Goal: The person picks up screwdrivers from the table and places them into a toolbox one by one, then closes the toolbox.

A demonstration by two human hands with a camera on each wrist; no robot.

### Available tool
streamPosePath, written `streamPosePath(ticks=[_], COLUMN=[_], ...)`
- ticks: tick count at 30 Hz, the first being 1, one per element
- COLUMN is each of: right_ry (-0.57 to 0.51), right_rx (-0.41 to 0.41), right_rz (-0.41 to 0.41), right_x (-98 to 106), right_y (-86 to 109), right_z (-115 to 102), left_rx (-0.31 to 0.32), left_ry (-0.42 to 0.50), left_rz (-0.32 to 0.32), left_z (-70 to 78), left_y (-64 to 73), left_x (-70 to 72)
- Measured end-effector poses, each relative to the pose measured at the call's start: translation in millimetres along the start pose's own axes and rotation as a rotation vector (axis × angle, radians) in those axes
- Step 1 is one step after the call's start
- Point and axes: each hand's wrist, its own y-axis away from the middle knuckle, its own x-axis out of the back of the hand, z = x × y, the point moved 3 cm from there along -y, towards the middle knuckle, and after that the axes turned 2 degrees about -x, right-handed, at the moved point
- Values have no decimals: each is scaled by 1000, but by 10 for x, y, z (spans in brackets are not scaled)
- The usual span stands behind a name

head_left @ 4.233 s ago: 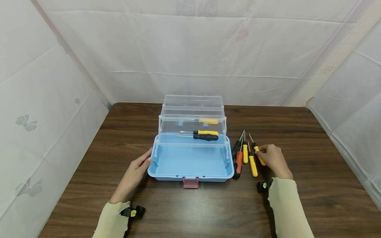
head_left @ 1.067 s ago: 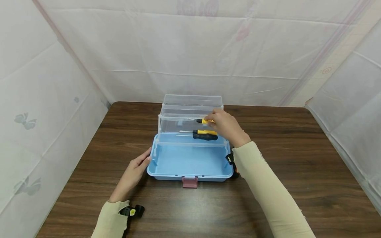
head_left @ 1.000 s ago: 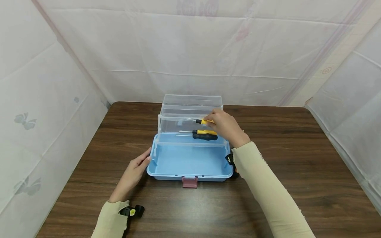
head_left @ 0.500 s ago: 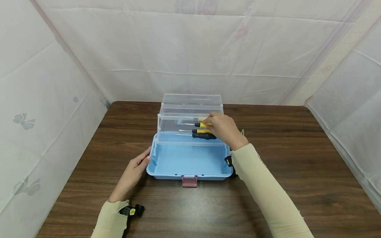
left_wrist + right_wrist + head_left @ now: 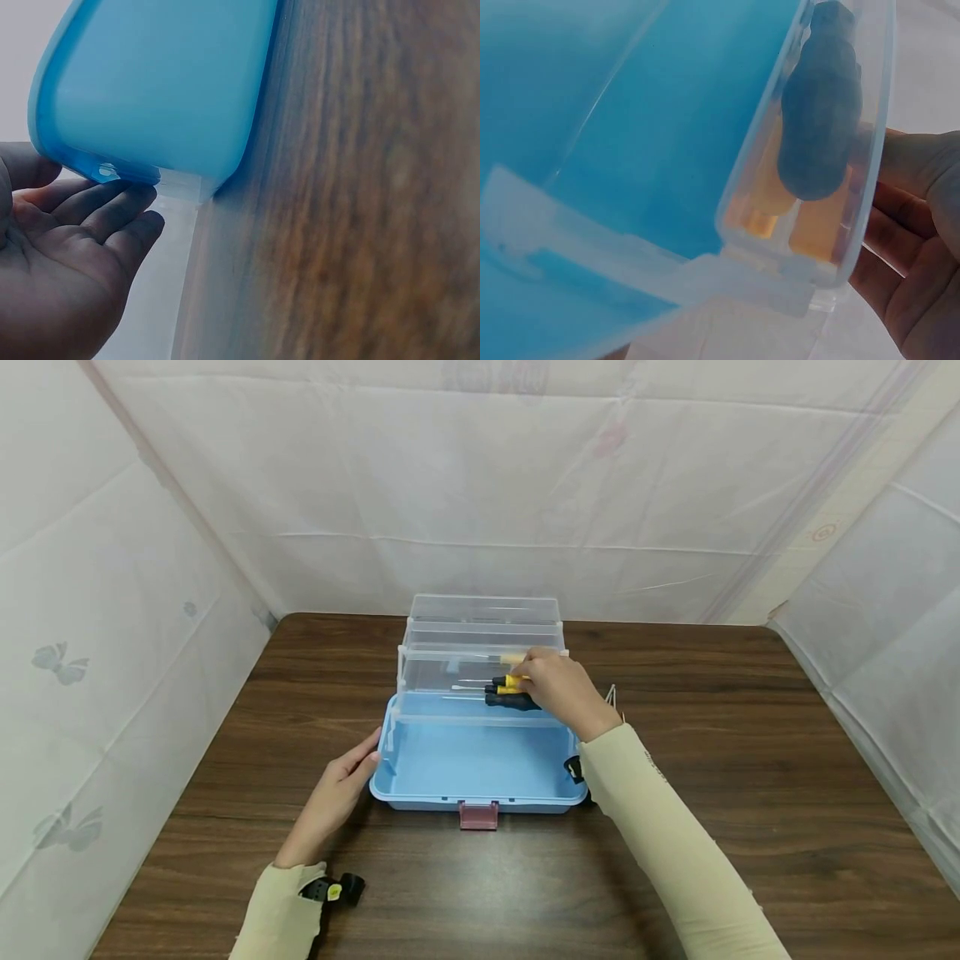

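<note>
Yellow-and-black screwdriver (image 5: 513, 680) at the lower clear tray (image 5: 480, 720), toward 12 o'clock of the blue box (image 5: 480, 800); can't tell if it touches the tray floor. Near to far: pink latch (image 5: 478, 816) at box's 6; left hand (image 5: 334, 793) at its 9, fingers fairly straight, resting against the side; black screwdriver (image 5: 513, 702), then second yellow screwdriver (image 5: 507, 690), on the held one's 6 side; right hand (image 5: 564, 689) pinches the held handle. Risk: crowded tray, so the handle may land on its neighbour and roll, or snag if dropped early. Tip points to 9 o'clock, long axis 9-to-3, roughly parallel to neighbours
</note>
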Motion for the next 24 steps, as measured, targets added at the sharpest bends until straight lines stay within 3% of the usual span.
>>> streamPosePath(ticks=[10,24], right_ry=[-82,-2], right_rx=[-24,-16], right_rz=[-58,-101], right_x=[-22,-23], right_y=[-10,-24], right_z=[29,61], left_rx=[19,19], left_ry=[0,5], left_rz=[-2,-3], left_z=[0,-1], left_y=[-7,-18], left_x=[0,-13])
